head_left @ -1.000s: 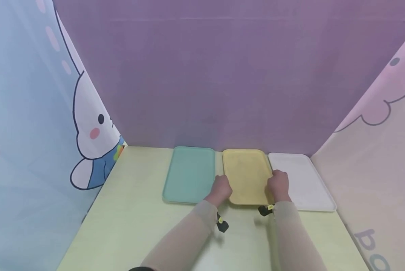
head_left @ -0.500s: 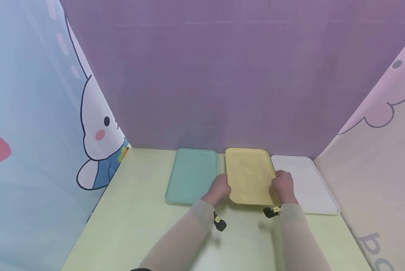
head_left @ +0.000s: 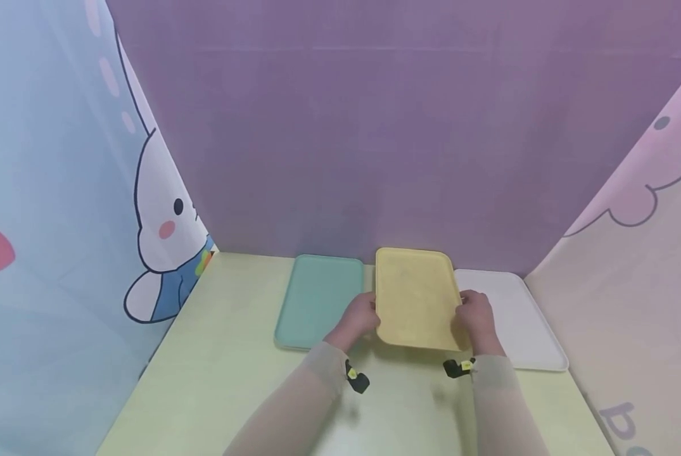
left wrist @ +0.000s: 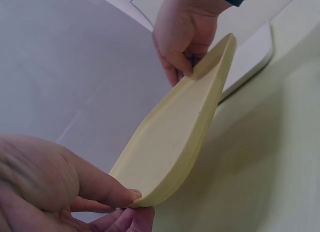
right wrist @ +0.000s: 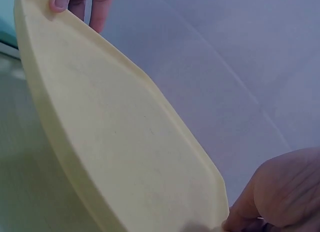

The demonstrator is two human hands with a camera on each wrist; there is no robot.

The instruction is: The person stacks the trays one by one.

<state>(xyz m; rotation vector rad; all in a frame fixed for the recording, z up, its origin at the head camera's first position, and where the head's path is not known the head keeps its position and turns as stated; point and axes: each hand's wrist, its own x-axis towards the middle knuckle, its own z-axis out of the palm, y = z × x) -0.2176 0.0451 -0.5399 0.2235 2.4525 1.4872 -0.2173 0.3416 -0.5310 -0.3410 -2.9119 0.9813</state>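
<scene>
A yellow rectangular tray (head_left: 417,297) with a low rim is held above the table between both hands. My left hand (head_left: 358,318) pinches its left edge, thumb on the rim and fingers beneath, as the left wrist view shows. On the opposite edge my right hand (head_left: 477,320) grips the rim in the same way. In the right wrist view the tray's inner surface (right wrist: 125,122) is bare. A green tray (head_left: 322,297) lies flat to the left, partly behind the left hand. To the right lies a white tray (head_left: 517,323), partly covered by the right hand.
The pale yellow-green table (head_left: 226,354) carries all this. A purple wall (head_left: 340,139) rises at its back edge. Printed cloth panels stand on both sides, a blue one (head_left: 49,190) on the left and a pale one (head_left: 648,304) on the right.
The yellow tray has risen off the table in both hands, its far edge now higher than the neighbouring trays. The green and white trays stay put; the head view has shifted slightly.
</scene>
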